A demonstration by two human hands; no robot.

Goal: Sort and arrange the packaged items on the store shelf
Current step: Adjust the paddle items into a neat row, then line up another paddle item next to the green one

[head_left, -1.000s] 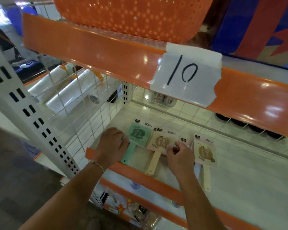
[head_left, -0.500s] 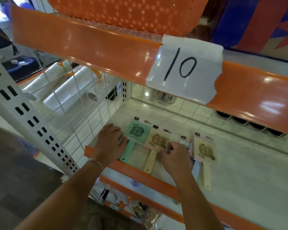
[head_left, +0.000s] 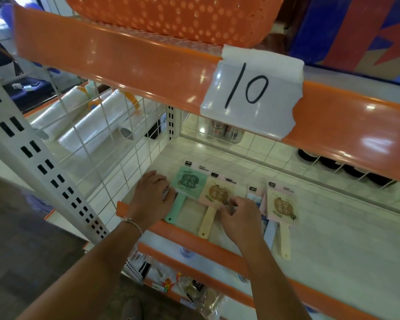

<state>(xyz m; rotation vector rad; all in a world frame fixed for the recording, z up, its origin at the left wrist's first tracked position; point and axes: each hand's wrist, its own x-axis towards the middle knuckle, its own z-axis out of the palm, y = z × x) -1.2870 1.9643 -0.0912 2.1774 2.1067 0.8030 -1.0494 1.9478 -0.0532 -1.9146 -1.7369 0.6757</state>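
Packs lie flat in a row on the shelf [head_left: 333,245], front-left corner, just ahead of both hands. Long axis of each runs front-to-back, handles pointing toward the person, card heads toward the rear.

L hand [head_left: 151,196]: fingers loosely bent, resting on shelf just left of the green pack [head_left: 189,184], touching its left edge; looks like there's smth under the fingers, can't tell what.

R hand [head_left: 239,219]: fingers curled, pinching at lower right corner of the beige pack [head_left: 216,194], w/ a bluish pack [head_left: 254,192] partly hidden under/behind it. Far beige pack [head_left: 283,205] sits just right of R hand, untouched.

R hand nearer the middle packs; L nearer green. Next move prob. nudging the beige pack sideways to even the spacing.

Materials: thin glossy plastic sleeves over printed card, slippery; flat paddle shapes w/ narrow rigid handles, hang hole at tip. Shelf top smooth white, orange lip at front.
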